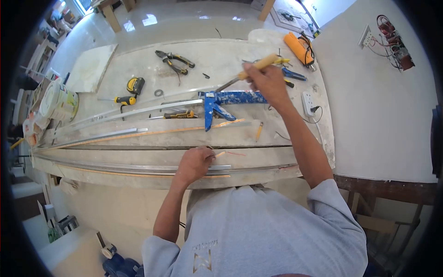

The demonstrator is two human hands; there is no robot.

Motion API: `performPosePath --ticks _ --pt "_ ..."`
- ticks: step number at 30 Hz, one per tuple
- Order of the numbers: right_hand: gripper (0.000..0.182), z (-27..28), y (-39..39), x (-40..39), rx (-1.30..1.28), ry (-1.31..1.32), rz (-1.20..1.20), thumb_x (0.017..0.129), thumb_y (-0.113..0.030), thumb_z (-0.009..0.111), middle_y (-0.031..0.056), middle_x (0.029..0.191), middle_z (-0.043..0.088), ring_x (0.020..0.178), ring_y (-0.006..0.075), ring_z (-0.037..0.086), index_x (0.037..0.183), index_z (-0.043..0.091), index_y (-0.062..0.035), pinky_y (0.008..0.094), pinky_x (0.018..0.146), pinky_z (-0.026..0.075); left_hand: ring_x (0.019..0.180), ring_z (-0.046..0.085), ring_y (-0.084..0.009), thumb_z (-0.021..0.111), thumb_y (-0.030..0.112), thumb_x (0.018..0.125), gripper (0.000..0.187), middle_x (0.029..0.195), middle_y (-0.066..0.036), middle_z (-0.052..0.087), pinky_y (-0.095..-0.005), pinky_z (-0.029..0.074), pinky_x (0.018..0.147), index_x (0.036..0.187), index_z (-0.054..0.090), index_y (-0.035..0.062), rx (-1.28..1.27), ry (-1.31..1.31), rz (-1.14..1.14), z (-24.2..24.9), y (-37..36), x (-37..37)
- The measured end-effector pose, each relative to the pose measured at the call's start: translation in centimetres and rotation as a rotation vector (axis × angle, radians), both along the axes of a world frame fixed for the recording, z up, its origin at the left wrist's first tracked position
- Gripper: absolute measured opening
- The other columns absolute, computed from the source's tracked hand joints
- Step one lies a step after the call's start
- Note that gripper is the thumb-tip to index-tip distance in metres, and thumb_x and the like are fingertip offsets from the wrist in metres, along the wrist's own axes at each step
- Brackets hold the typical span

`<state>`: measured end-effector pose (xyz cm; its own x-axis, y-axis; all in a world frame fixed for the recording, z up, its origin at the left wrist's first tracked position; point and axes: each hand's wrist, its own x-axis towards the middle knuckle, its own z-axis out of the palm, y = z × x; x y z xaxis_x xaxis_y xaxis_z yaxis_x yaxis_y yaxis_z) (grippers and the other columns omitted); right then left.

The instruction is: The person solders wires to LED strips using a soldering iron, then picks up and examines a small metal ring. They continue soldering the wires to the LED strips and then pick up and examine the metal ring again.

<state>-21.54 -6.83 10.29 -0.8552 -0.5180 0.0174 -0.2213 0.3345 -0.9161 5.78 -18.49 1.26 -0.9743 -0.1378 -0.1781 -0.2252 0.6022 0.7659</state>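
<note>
My right hand [267,83] is closed around the wooden handle of a chisel-like tool [258,67], its narrow metal end angled down to the left. That metal end is above a blue caulking gun [240,97] lying on the worktable. My left hand [196,162] is low over the table's near edge with its fingers pinched. A small pale-orange bit [220,154] shows at its fingertips, too small to name. Beneath and beside this hand run long thin metal strips [138,167]. An orange-edged strip [184,129] stretches across the table behind it.
On the worktable [152,60] are pliers [175,61], a tape measure [135,85], a screwdriver [124,100], a yellow-black knife [180,114], an orange tool [299,48] and a power strip [308,104]. A white bucket [57,99] stands left. Wires hang from the wall box [392,39].
</note>
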Motion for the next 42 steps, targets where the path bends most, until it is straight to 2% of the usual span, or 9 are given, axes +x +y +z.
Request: performPosePath --ticks 5,19,24,28,31,33,37,41,42 --pt "0.057 -1.7 -6.4 -0.3 0.324 0.166 0.068 0.083 -0.054 0.064 0.0136 0.066 0.067 0.066 0.0244 0.068 0.084 0.073 0.0025 0.0375 0.067 0.053 0.089 0.063 -0.0354 0.063 0.013 0.085 0.012 0.090 -0.016 0.067 -0.0442 0.049 0.080 0.088 0.069 0.0038 -0.006 0.050 -0.021 -0.4 -0.1 0.2" --pt "0.052 -4.0 -12.2 -2.8 0.405 -0.069 0.131 0.081 -0.049 0.067 0.0109 0.062 0.066 0.052 0.0180 0.064 0.074 0.069 0.0026 0.0296 0.053 0.054 0.088 0.064 -0.0350 0.062 0.017 0.086 0.014 0.093 -0.013 0.067 -0.0457 0.051 0.078 0.089 0.070 0.0065 -0.010 0.007 -0.105 -0.6 -1.1 -0.2" --pt "0.047 -3.3 -7.1 -0.3 0.460 -0.077 0.130 0.084 -0.043 0.070 0.0086 0.066 0.064 0.054 0.0139 0.058 0.083 0.069 0.0036 0.0286 0.051 0.049 0.083 0.065 -0.0360 0.063 0.010 0.082 0.011 0.087 -0.015 0.068 -0.0432 0.050 0.075 0.087 0.069 0.0027 0.076 0.076 -0.105 -0.6 -1.3 -0.2" --pt "0.034 -0.8 1.8 7.7 0.363 0.040 0.194 0.085 -0.034 0.071 0.0048 0.070 0.064 0.066 0.0127 0.061 0.093 0.070 -0.0008 0.0283 0.062 0.050 0.081 0.064 -0.0359 0.064 0.010 0.083 0.008 0.085 -0.016 0.066 -0.0443 0.050 0.072 0.086 0.068 0.0039 0.191 0.124 -0.050 -0.5 -1.2 0.1" --pt "0.030 -3.1 7.3 13.1 0.361 0.098 0.169 0.080 -0.027 0.077 0.0067 0.080 0.066 0.075 0.0158 0.064 0.097 0.070 -0.0032 0.0292 0.067 0.051 0.080 0.064 -0.0359 0.065 0.007 0.082 0.007 0.084 -0.016 0.066 -0.0433 0.050 0.071 0.086 0.068 0.0031 0.231 0.103 -0.053 -0.2 -1.2 0.0" --pt "0.037 -4.7 9.0 15.4 0.184 0.259 0.118 0.075 -0.026 0.081 0.0119 0.089 0.066 0.081 0.0261 0.064 0.100 0.068 -0.0018 0.0362 0.073 0.052 0.079 0.063 -0.0361 0.065 0.007 0.082 0.007 0.084 -0.016 0.066 -0.0429 0.049 0.071 0.086 0.068 0.0027 0.245 0.099 -0.059 0.0 -1.2 0.0" --pt "0.033 -6.7 9.3 17.0 0.148 0.301 0.125 0.074 -0.017 0.083 0.0096 0.089 0.067 0.081 0.0232 0.063 0.101 0.069 -0.0045 0.0320 0.072 0.052 0.075 0.064 -0.0318 0.066 0.006 0.083 0.010 0.084 -0.015 0.067 -0.0356 0.049 0.070 0.091 0.068 0.0000 0.283 0.055 -0.115 0.0 -1.8 0.2" --pt "0.019 -7.4 9.6 16.7 0.171 0.209 0.238 0.076 -0.009 0.077 0.0092 0.086 0.065 0.082 0.0235 0.062 0.092 0.068 -0.0042 0.0343 0.070 0.050 0.075 0.062 -0.0358 0.067 0.007 0.082 0.009 0.081 -0.017 0.064 -0.0410 0.048 0.068 0.089 0.068 0.0012 0.332 0.055 -0.119 0.3 -2.1 0.3" --pt "0.015 -7.4 9.6 16.5 0.174 0.261 0.280 0.076 -0.006 0.075 0.0089 0.085 0.064 0.081 0.0239 0.061 0.088 0.066 -0.0039 0.0353 0.069 0.050 0.073 0.061 -0.0291 0.066 0.009 0.085 0.011 0.080 -0.015 0.065 -0.0371 0.048 0.069 0.092 0.068 0.0007 0.342 0.012 -0.136 0.3 -2.2 0.3"
